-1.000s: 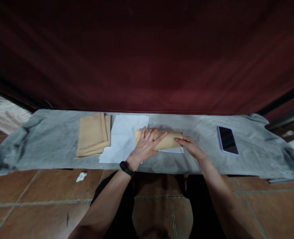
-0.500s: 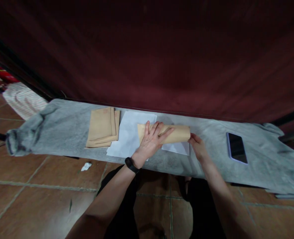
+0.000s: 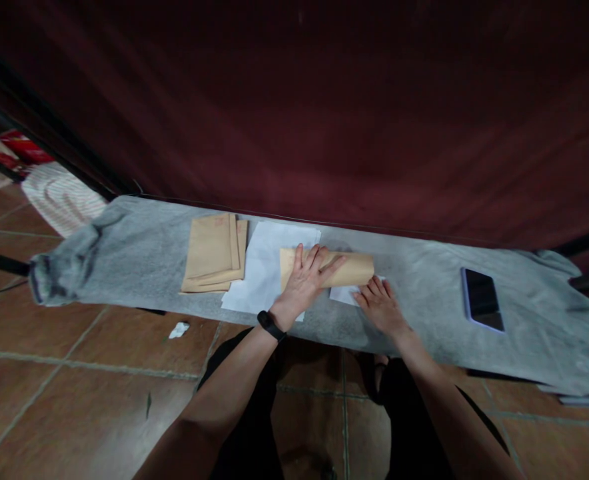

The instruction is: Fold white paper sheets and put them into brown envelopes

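Note:
My left hand (image 3: 302, 280), with a black band on its wrist, lies with fingers spread on a brown kraft paper piece (image 3: 352, 267), pressing it down. The brown piece looks folded or curled over at its right end. My right hand (image 3: 382, 307) is at that end's lower corner, palm down with fingers stretched over a white paper (image 3: 343, 295) that pokes out below the brown piece. White sheets (image 3: 262, 263) lie under and left of my left hand. Further left rests a small stack of brown envelopes (image 3: 211, 248) with faint red print.
A grey cloth (image 3: 139, 257) covers the long, narrow bench. At its right lies a phone (image 3: 482, 299) in a purple case. A dark red curtain-like surface (image 3: 324, 133) rises behind. On the tiled floor is a crumpled white scrap (image 3: 178, 330); striped fabric (image 3: 64, 193) hangs at the left.
My right hand has moved left and turned from pinching the brown piece's right end to lying flat by its lower corner. My left hand stays on the paper. The view shifted slightly.

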Demonstrator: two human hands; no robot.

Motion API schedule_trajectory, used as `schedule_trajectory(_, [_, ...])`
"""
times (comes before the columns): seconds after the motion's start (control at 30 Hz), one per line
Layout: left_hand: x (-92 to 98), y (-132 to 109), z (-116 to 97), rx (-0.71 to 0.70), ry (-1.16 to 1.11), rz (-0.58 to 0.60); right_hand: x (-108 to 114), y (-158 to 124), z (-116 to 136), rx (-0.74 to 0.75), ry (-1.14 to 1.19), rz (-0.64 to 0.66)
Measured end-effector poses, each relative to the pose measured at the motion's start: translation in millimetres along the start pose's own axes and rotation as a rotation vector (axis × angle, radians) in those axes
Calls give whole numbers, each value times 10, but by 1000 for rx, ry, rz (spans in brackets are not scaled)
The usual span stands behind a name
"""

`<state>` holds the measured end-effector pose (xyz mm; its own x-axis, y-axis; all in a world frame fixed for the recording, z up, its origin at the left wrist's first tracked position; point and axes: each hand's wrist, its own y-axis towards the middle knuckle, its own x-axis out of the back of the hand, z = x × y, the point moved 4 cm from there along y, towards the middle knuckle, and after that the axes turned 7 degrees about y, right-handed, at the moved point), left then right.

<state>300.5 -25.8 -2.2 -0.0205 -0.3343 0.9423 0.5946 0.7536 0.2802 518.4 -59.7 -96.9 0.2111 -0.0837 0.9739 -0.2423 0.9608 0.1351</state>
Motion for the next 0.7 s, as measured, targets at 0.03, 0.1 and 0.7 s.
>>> schedule_trajectory(0.03, [-24, -9, 27, 2, -15, 12, 10, -11, -55, -23, -10, -14])
schedule_trajectory(0.1, [-80, -33, 98, 14, -49, 33, 29, -39, -152, -65, -19, -41])
schedule_trajectory(0.7, [-246, -165, 484, 82, -276, 192, 318, -25, -253, -548, 152, -54])
